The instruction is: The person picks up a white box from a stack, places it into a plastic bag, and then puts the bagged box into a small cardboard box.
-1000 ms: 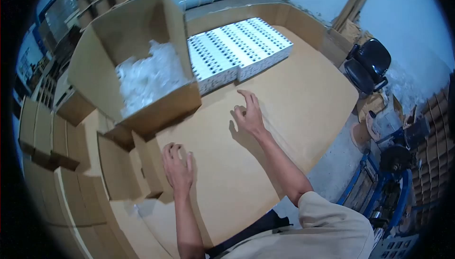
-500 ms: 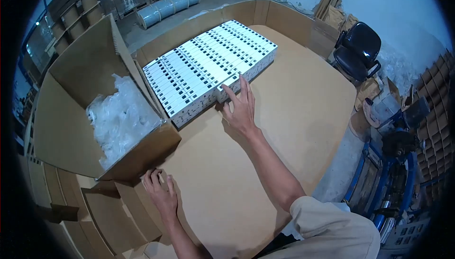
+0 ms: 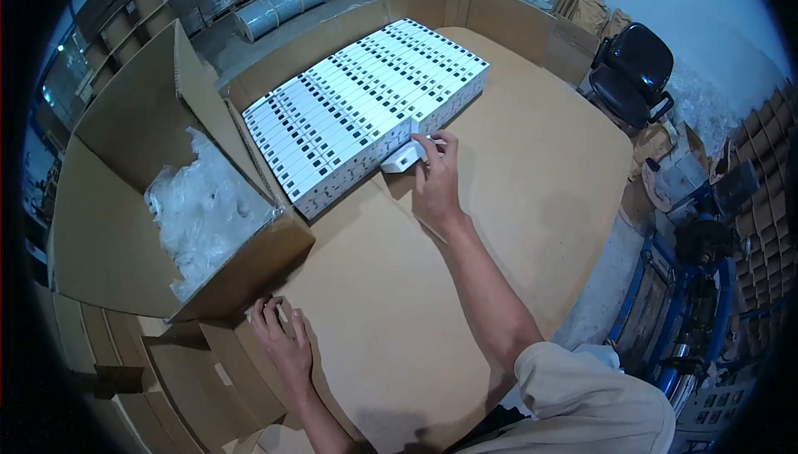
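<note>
A block of slim white boxes (image 3: pixel 366 96) with dark square marks stands in tight rows on the cardboard-covered table (image 3: pixel 499 204). At its front side, my right hand (image 3: pixel 438 180) grips one small white box (image 3: pixel 402 158) between thumb and fingers. That box is tilted and sits lower than the tops of the rows, close against their front face. My fingers cover its right end. My left hand (image 3: pixel 283 333) rests on the cardboard near the lower corner of the open carton, fingers bent and slightly apart, with nothing visible in it.
An open brown carton (image 3: pixel 291 246) with crumpled clear plastic bags (image 3: pixel 204 213) stands left of the boxes. Cardboard dividers (image 3: pixel 199 379) lie at lower left. A raised cardboard wall (image 3: pixel 499 26) borders the far side. On the right are a black chair (image 3: pixel 636 71) and a blue machine frame (image 3: pixel 648 296).
My right hand has turned and moved slightly right, and the small white box it grips has tipped over and down at the front of the rows. My left hand stays in place.
</note>
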The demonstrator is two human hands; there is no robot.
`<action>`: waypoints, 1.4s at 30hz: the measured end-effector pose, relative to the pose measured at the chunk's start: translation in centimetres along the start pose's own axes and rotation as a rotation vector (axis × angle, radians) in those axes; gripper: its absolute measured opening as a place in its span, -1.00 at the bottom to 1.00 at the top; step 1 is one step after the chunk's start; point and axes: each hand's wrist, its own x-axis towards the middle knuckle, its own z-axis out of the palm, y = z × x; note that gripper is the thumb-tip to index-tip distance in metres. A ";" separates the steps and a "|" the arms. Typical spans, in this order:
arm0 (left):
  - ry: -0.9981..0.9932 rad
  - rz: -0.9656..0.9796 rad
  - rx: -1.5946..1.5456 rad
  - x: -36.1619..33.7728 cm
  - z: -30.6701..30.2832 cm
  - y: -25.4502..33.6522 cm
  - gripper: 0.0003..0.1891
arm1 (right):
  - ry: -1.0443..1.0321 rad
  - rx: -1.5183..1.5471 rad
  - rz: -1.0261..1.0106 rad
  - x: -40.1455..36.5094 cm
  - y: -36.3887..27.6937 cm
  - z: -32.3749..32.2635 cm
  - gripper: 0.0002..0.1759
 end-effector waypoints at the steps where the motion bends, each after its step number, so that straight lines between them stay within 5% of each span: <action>1: -0.005 0.001 -0.007 -0.1 0.0 -0.1 -0.66 | 0.005 -0.026 -0.022 0.0 0.6 0.0 -0.51; 16: -0.095 -0.149 -0.509 -0.7 -2.7 -0.4 -0.70 | -0.113 0.082 -0.037 -7.5 -5.8 -1.2 -0.51; 22: -0.117 -0.187 -0.791 -0.7 -1.6 -2.3 -0.70 | -0.244 0.266 0.160 -13.2 -11.7 2.4 -0.40; 29: -0.180 -0.445 -1.065 -0.2 -2.8 -2.3 -0.66 | -0.434 0.419 0.157 -16.8 -17.3 5.3 -0.44; 36: -0.019 -0.508 -1.138 -0.1 -3.2 -3.2 -0.72 | -0.578 0.740 0.117 -17.6 -17.2 6.0 -0.56; 42: -0.053 -0.425 -1.123 -0.4 -2.5 -3.8 -0.71 | -0.664 0.674 0.180 -16.9 -14.4 6.5 -0.59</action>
